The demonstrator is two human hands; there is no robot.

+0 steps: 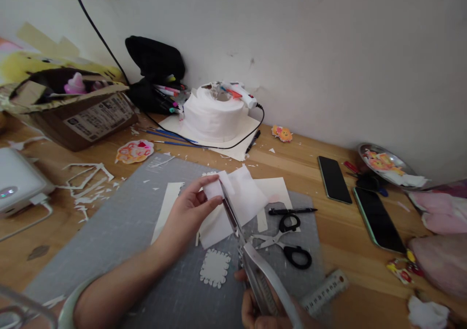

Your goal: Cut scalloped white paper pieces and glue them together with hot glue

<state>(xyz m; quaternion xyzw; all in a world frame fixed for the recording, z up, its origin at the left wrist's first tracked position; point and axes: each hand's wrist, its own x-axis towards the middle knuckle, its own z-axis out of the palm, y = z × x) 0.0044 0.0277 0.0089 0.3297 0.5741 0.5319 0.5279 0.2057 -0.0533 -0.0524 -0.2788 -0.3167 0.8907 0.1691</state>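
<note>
Mid-cut here: left hand (189, 205) pinches a white paper sheet (237, 205) above the grey cutting mat (120, 231), right hand (260, 309) is closed around the decorative-edge scissors (251, 261), blades biting the sheet's edge. Looks like the next bit needs steady feeding along the line. One scalloped cutout (215, 268) lies just below.

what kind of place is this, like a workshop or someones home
Probably a home craft desk set against a wall. A grey cutting mat covers the wooden table, white paper scraps lie about, and a hot glue gun rests on a white paper cake form.
</note>
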